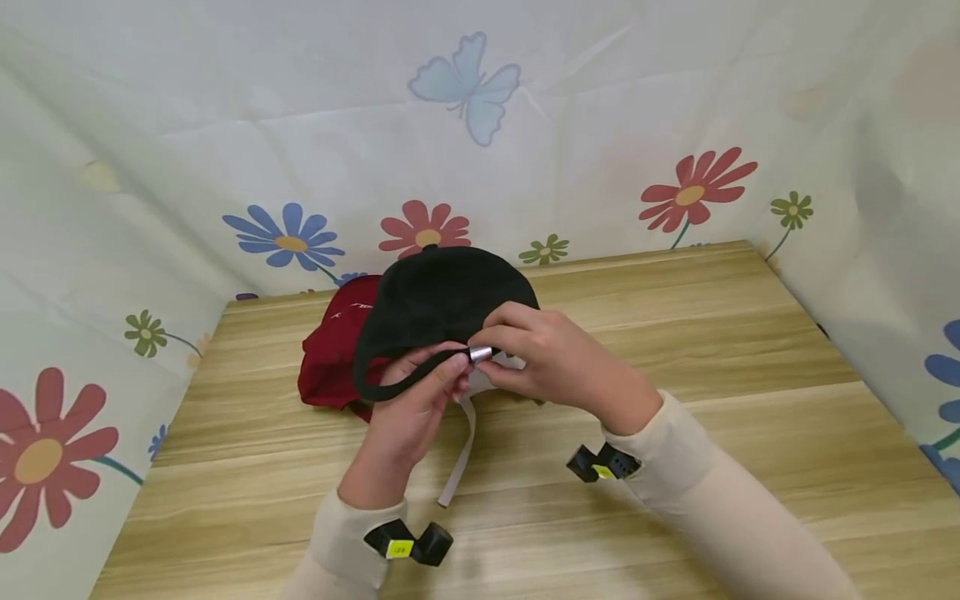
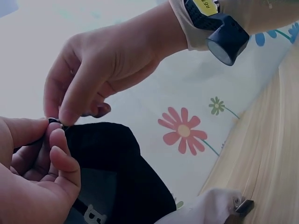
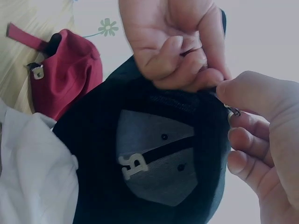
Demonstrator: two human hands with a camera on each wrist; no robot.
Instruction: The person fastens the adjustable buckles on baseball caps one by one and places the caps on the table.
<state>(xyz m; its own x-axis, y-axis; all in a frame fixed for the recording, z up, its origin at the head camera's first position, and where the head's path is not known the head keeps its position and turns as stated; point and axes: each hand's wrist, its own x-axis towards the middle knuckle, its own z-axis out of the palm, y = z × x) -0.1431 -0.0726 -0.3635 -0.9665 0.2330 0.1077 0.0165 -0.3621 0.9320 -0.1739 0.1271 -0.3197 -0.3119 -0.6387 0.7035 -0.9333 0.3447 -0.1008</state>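
Note:
A black cap (image 1: pixel 450 292) is held up between both hands, its dark back strap curving out toward the person. My left hand (image 1: pixel 412 408) pinches this strap (image 1: pixel 408 387) between thumb and fingers, close to its silver metal buckle (image 1: pixel 480 354). From the other side, my right hand (image 1: pixel 555 354) pinches at the buckle, fingertips nearly meeting those of the left. The right wrist view looks into the cap, where grey lining (image 3: pixel 159 177) and a pale letter-shaped piece (image 3: pixel 133 165) show. Fingers partly cover the buckle in both wrist views.
A dark red cap (image 1: pixel 326 367) lies left of the black one, its strap and metal buckle (image 3: pixel 37 72) visible from the right wrist. A white cap (image 3: pixel 37 163) lies partly hidden underneath, its loose strap (image 1: pixel 461 454) trailing over the wooden table (image 1: pixel 525 533). Flower-printed sheeting (image 1: pixel 585 150) stands behind.

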